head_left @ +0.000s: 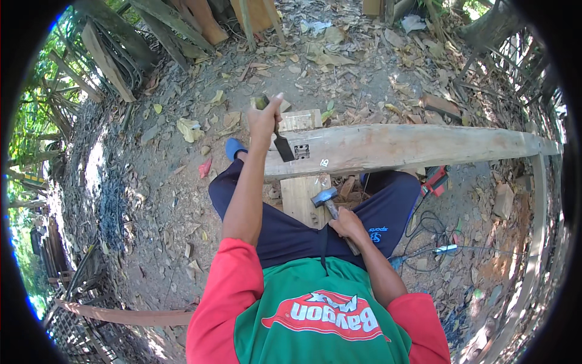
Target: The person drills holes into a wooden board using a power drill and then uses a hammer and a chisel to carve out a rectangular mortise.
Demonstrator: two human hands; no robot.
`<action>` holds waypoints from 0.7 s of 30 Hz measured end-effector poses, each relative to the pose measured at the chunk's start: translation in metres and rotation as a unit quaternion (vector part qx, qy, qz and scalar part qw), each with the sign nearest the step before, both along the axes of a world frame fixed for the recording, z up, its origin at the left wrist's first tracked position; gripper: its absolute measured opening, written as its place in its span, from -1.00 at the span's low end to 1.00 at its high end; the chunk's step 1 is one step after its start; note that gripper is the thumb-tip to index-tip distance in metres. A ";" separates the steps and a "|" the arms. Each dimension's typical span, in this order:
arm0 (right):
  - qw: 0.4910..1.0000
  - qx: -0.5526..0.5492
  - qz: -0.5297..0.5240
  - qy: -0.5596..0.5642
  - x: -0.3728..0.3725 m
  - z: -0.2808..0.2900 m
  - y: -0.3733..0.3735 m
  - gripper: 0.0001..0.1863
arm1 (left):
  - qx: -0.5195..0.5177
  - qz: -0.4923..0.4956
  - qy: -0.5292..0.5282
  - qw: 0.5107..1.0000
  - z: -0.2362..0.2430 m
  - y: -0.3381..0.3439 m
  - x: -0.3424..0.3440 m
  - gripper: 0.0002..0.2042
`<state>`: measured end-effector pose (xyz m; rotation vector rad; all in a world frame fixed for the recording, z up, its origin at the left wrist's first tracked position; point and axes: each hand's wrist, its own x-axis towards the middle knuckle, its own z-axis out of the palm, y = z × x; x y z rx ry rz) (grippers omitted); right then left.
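My left hand [264,121] grips a wide chisel [285,150] by its dark handle, its blade angled down over the pale wooden beam [376,145], just left of a partly cut rectangular recess [302,151]. Lower, between my legs, my right hand [345,224] is closed on the handle of a hammer, its metal head [324,196] over a wooden board [297,206] below the beam. The beam runs crosswise in front of me.
Wooden offcuts [442,108] and dry leaves lie on the dirt. A red power tool [435,182] and cables [424,239] are to the right. Upright planks and poles [109,60] stand at the back left; a curved timber [121,312] lies at the lower left.
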<state>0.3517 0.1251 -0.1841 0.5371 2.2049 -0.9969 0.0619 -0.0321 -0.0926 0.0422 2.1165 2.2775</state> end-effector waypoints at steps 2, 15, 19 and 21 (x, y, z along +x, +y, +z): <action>1.000 -0.002 0.004 0.007 0.001 -0.002 -0.001 -0.55 | 0.005 0.013 0.017 1.000 -0.013 0.008 0.004 -0.70; 1.000 -0.001 0.001 0.008 0.002 -0.001 -0.001 -0.55 | 0.014 -0.003 0.047 0.999 -0.049 0.043 0.005 -0.71; 1.000 -0.008 -0.002 -0.004 0.001 0.000 0.000 -0.53 | 0.007 -0.023 0.037 0.999 -0.052 0.047 0.001 -0.70; 1.000 -0.010 -0.003 -0.007 0.001 -0.001 0.000 -0.53 | -0.002 -0.028 0.037 0.999 -0.051 0.049 0.001 -0.71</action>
